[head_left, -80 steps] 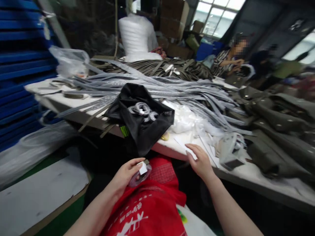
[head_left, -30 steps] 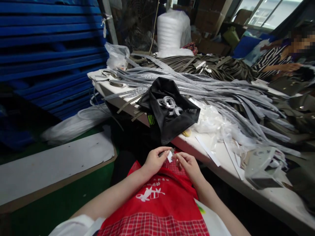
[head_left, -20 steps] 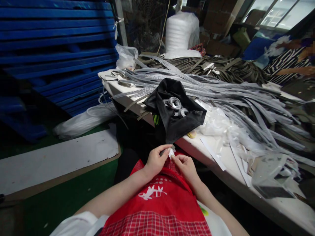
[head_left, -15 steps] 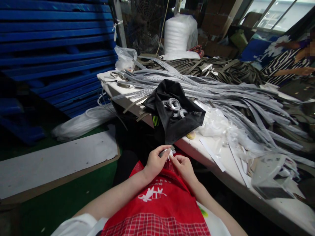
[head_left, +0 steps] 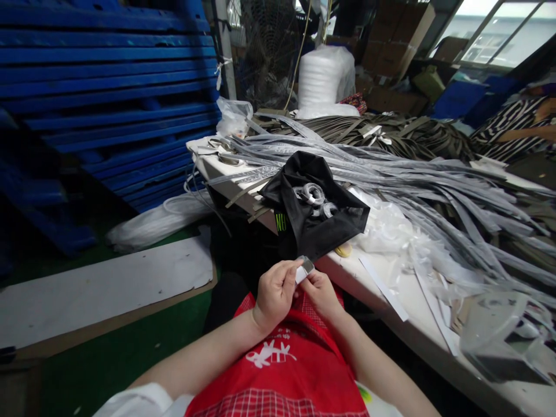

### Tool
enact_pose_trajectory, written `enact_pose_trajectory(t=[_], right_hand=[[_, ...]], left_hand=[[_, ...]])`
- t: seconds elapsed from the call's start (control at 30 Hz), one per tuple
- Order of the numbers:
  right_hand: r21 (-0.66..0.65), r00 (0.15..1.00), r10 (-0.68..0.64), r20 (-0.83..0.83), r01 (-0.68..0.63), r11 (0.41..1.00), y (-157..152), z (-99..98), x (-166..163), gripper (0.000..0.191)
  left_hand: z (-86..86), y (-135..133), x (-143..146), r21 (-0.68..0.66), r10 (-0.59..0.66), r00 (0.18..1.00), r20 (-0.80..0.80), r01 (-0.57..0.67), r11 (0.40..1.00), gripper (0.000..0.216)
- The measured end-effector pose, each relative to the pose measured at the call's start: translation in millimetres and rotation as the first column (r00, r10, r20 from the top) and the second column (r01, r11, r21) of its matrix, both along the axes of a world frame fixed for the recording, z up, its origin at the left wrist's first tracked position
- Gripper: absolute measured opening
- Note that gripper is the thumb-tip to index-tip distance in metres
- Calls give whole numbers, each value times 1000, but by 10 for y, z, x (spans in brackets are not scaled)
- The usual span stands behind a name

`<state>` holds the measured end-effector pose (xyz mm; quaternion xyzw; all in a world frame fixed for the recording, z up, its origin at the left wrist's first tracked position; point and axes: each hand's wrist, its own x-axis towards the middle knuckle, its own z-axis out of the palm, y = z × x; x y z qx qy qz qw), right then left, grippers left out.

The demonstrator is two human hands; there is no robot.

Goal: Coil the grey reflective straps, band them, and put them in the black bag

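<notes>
Fingers closed tight here: the left hand (head_left: 274, 294) pinches a small white label (head_left: 300, 275) from its left side, and the right hand (head_left: 320, 295) nips its lower edge, thumb up. A grey tab (head_left: 308, 266) pokes out just above; whatever sits beneath the fingers is too covered to make out. All this is up over the red apron (head_left: 278, 362), just short of the black bag (head_left: 299, 226), which lies open on the table's edge with clear coils (head_left: 313, 194) inside. Right of that, crumpled plastic (head_left: 386, 223); behind, grey straps (head_left: 347, 157) sprawl across the white table (head_left: 362, 275).
</notes>
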<state>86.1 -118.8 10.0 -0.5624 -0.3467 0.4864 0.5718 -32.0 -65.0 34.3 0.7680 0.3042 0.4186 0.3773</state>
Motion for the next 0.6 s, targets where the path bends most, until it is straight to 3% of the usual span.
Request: enact_pose_trajectory(t=[0.27, 0.33, 0.43, 0.53, 0.6], right_hand=[[20, 994, -89, 63, 87, 996, 25, -21, -11, 29], [41, 999, -52, 10, 52, 998, -15, 14, -3, 21], [90, 986, -14, -166, 30, 996, -72, 101, 14, 25], [127, 958, -2, -288, 40, 991, -102, 136, 9, 27], [134, 957, 6, -290, 34, 990, -105, 84, -21, 24]], left_hand=[[-89, -64, -9, 36, -31, 999, 12, 30, 999, 28], [-125, -21, -2, -52, 25, 999, 46, -23, 998, 34], [-157, 56, 13, -136, 19, 997, 79, -8, 991, 40], [-154, 90, 22, -73, -68, 997, 28, 69, 995, 29], [-148, 85, 22, -19, -35, 999, -2, 35, 999, 28]])
